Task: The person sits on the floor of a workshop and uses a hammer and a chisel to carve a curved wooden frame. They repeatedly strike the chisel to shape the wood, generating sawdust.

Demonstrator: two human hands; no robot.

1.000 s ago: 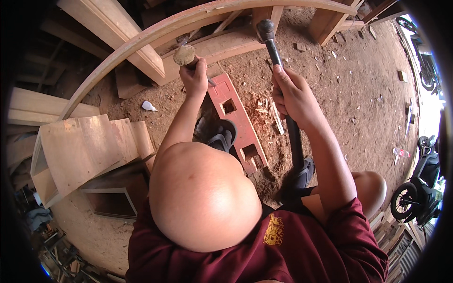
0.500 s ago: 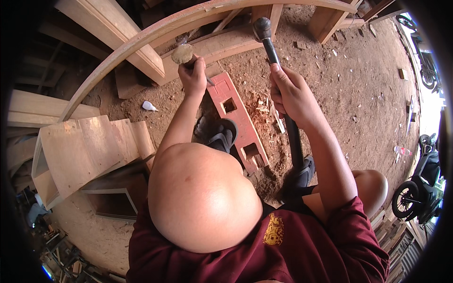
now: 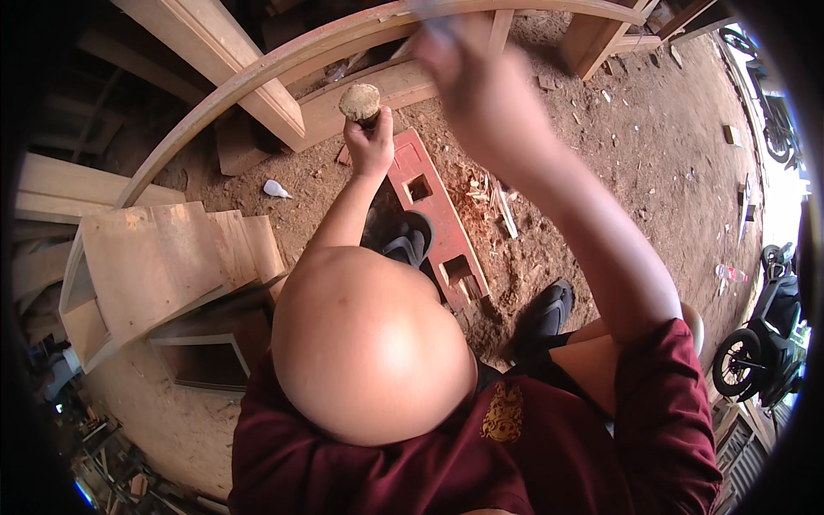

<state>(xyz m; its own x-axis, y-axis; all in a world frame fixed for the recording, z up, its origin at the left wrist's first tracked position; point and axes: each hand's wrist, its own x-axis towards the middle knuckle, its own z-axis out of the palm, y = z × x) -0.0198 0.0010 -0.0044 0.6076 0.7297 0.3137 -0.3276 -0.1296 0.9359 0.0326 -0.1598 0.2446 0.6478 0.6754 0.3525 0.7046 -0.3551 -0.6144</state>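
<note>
1. The left hand (image 3: 371, 154), upper center of the frame, closes around a chisel (image 3: 360, 102) with a round, frayed top.
2. The right hand (image 3: 493, 103), blurred at upper center, grips a hammer (image 3: 436, 26) that shows only as a grey smear near the top edge.
3. A red board (image 3: 440, 228) with two squarish holes lies at center, above dirt ground (image 3: 635, 180).
4. Pale wood chips (image 3: 505, 210) litter the ground just right of it.
</note>
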